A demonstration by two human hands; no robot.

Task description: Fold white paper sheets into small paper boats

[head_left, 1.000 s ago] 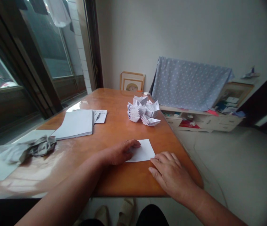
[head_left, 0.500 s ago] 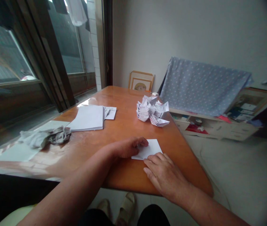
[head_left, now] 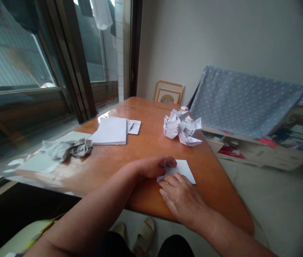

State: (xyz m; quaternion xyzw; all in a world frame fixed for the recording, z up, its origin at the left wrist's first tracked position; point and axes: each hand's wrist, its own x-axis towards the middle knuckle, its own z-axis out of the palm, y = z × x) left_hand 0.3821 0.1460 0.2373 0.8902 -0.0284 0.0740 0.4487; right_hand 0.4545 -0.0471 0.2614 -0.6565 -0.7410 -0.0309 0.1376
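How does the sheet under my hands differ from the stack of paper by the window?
The sheet is one thin piece; the stack is many sheets thick. Your left hand and right hand touch the sheet; no hand touches the stack. The sheet lies nearer you, the stack toward the window. Both are white paper on the orange table.

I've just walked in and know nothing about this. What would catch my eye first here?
Probably the left hand and right hand meeting on a white paper sheet near the edge of the orange wooden table. Farther along stands a heap of folded paper boats, with a stack of white paper to its left. Beyond the table hangs a blue polka-dot cloth.
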